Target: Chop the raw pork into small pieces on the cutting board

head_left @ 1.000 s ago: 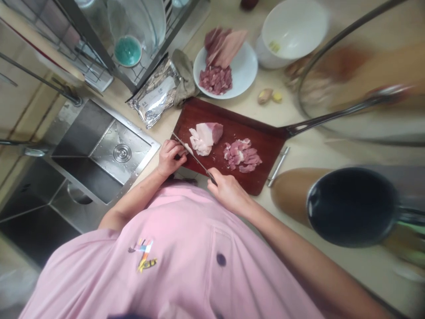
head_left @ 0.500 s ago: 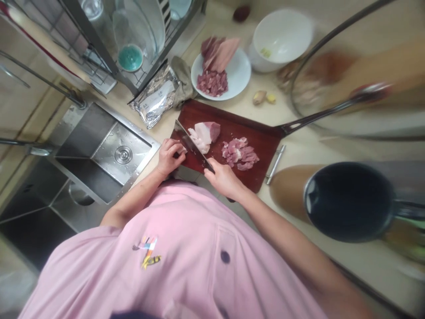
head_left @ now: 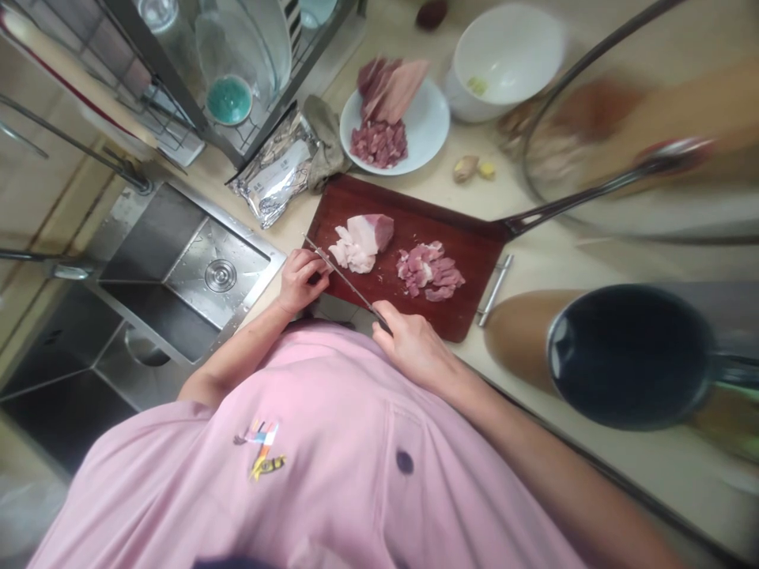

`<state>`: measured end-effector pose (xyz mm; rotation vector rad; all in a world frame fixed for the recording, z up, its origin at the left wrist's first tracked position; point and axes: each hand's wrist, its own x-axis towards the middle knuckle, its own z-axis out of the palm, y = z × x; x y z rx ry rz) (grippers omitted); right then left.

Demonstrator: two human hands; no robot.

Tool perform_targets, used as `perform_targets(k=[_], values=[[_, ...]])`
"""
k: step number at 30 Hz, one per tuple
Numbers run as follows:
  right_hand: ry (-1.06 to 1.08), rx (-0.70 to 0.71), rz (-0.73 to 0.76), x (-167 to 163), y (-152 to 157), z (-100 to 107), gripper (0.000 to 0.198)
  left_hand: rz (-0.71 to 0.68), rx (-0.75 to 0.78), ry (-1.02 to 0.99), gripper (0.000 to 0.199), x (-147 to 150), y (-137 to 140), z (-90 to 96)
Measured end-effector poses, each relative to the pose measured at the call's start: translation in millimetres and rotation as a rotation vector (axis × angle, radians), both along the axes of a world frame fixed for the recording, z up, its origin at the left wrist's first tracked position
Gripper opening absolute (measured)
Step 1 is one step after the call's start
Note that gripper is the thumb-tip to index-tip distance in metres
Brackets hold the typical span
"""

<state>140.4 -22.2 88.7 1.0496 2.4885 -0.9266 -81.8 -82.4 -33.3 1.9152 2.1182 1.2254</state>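
A dark red cutting board (head_left: 409, 213) lies on the counter. My right hand (head_left: 412, 340) is closed around the handle of a kitchen knife (head_left: 342, 276), whose blade points to the upper left, seen nearly edge-on. At the board's left edge my left hand (head_left: 302, 280) has its fingers curled on a small pale piece of meat, mostly hidden under them, close beside the blade. Behind the knife sits a chunk of pork (head_left: 373, 231) with white fat pieces (head_left: 353, 251) next to it. A pile of sliced meat (head_left: 432, 271) rests on the board's right half.
A white plate (head_left: 430, 134) with meat stands behind the board, beside a white bowl (head_left: 510, 59). Ginger (head_left: 466, 167) lies near them. A silver packet (head_left: 276, 178) and dish rack are at back left. The sink (head_left: 190, 245) is left; a dark pan (head_left: 632, 356) is right.
My right hand has drawn the knife back toward my body, and the blade has turned more edge-on. My left hand stays at almost the same spot.
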Motion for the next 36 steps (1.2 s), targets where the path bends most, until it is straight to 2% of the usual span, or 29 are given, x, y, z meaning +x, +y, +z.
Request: perform_targets(k=[7, 14, 20, 24, 26, 30, 33, 36], values=[[-0.056, -0.043, 0.014, 4.7, 2.0, 2.7, 0.029, 0.019, 0.004, -0.015, 0.007, 1.7, 0.1, 0.9], [-0.057, -0.03, 0.031, -32.3, 13.3, -9.3, 0.028, -0.021, -0.024, -0.019, 0.006, 0.3, -2.3, 4.6], [-0.095, -0.088, 0.02, -24.6, 14.5, -10.5, 0.027, -0.002, -0.039, -0.015, 0.005, 1.7, -1.3, 2.5], [-0.056, 0.005, 0.025, -43.8, 15.5, -20.6, 0.032, 0.002, -0.037, 0.002, 0.005, 0.7, -3.2, 2.1], [-0.017, 0.009, 0.017, -48.7, 18.7, -25.4, 0.032, 0.002, -0.038, 0.022, 0.005, 0.6, -4.2, 3.4], [0.052, -0.114, -0.074, -27.5, 28.7, -28.1, 0.026, 0.007, -0.016, 0.018, 0.005, 3.2, 1.5, 6.2], [0.083, -0.071, -0.171, -9.6, 32.1, -26.5, 0.026, 0.006, 0.004, -0.004, 0.007, 4.9, 9.9, 8.0], [0.087, -0.041, -0.178, -7.2, 26.5, -22.2, 0.028, -0.029, -0.016, -0.02, 0.011, 3.6, 12.4, 10.7]])
